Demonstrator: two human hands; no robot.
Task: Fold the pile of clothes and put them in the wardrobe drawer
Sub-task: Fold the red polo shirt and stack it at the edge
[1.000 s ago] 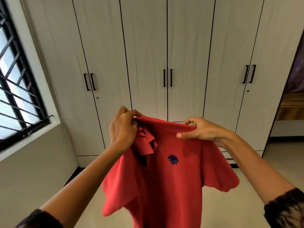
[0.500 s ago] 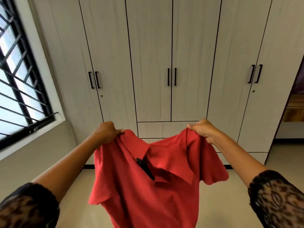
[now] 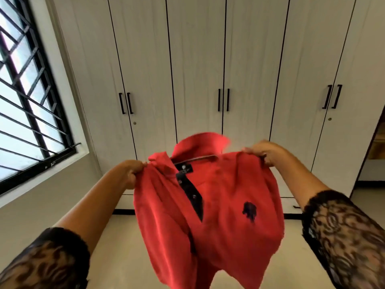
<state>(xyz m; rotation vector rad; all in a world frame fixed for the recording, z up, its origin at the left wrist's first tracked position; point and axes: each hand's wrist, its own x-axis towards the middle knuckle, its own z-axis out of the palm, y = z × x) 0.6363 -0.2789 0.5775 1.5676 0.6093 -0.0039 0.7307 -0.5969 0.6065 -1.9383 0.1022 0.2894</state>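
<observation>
A red polo shirt [image 3: 220, 222] with a dark placket and a small dark chest logo hangs in the air in front of me, its collar flipped up. My left hand [image 3: 131, 172] grips its left shoulder and my right hand [image 3: 264, 152] grips its right shoulder, stretching the shirt between them. The shirt's front faces me and its hem runs out of the frame at the bottom. Behind it stands the white wardrobe [image 3: 198, 69] with its doors closed; the low drawer fronts at its base [image 3: 288, 205] are mostly hidden by the shirt.
A barred window [image 3: 29, 97] fills the left wall above a grey sill. A doorway [image 3: 375, 159] opens at the far right. Pale floor tiles [image 3: 118, 251] lie between me and the wardrobe.
My hands moved apart from the collar area to the two shoulders and spread the shirt wide. The shirt was shaken, and its collar flipped upward.
</observation>
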